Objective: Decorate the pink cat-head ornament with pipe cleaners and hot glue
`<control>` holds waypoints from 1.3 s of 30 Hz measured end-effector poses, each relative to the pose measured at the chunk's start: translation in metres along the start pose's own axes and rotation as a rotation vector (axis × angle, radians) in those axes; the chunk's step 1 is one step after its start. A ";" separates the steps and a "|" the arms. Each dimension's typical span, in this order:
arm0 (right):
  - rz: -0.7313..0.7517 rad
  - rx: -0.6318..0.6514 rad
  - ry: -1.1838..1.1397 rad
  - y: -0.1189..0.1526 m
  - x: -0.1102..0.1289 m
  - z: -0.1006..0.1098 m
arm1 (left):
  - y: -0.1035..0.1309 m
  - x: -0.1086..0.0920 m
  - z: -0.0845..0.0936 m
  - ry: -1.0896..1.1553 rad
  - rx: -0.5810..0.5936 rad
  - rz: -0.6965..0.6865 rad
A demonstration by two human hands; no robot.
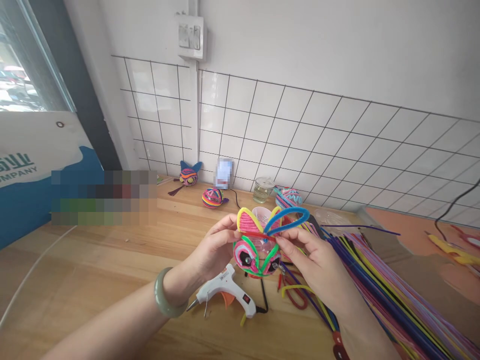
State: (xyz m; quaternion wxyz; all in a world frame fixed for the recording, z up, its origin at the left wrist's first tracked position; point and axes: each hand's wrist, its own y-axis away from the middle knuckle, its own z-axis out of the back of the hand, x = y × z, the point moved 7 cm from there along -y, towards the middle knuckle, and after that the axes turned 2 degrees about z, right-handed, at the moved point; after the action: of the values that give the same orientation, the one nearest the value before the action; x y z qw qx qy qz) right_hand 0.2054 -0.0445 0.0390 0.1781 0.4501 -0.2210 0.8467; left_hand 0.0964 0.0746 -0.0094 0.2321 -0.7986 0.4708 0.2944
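Between my two hands is a pipe-cleaner animal head (258, 260) with pink, white and black eyes, green outlines and pink ears edged in yellow. My left hand (219, 245) is closed on its left side, thumb and fingers near the base of an ear. On the other side my right hand (309, 252) pinches it near the brow. A red pipe cleaner (257, 235) crosses the brow from hand to hand. The blue pipe-cleaner loop (290, 220) sticks out to the upper right. My fingers hide the head's sides.
Below my hands lies a white glue gun (225, 290), near red-handled scissors (298, 297). Many coloured pipe cleaners (386, 285) cover the right side. Along the wall are a finished cat-like head (188, 175), a striped ball (212, 198), a phone (224, 173) and a lidded glass jar (263, 190).
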 end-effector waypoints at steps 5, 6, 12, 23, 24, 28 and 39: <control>-0.006 0.010 -0.023 -0.001 -0.002 -0.001 | 0.000 -0.001 -0.001 -0.010 0.005 -0.002; -0.005 0.007 -0.023 -0.001 -0.002 -0.001 | 0.000 -0.001 -0.001 -0.012 0.005 -0.002; -0.026 0.007 -0.043 -0.002 -0.005 -0.001 | -0.001 0.001 0.000 -0.005 0.006 0.004; -0.032 -0.011 -0.054 -0.003 -0.006 -0.001 | -0.002 0.002 0.002 -0.010 0.016 0.002; -0.031 -0.010 -0.058 -0.004 -0.006 -0.001 | -0.002 0.002 0.002 -0.012 0.016 0.000; -0.035 -0.002 -0.067 -0.003 -0.008 -0.002 | -0.003 0.001 0.003 -0.020 0.010 -0.007; -0.034 -0.007 -0.075 -0.002 -0.008 -0.004 | -0.002 0.003 0.003 -0.017 0.008 0.003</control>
State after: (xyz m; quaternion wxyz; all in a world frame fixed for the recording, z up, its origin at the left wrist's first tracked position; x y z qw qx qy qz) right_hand 0.2076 -0.0418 0.0310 0.1858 0.4847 -0.2230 0.8251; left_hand 0.0980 0.0761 -0.0136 0.2390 -0.7944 0.4712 0.2996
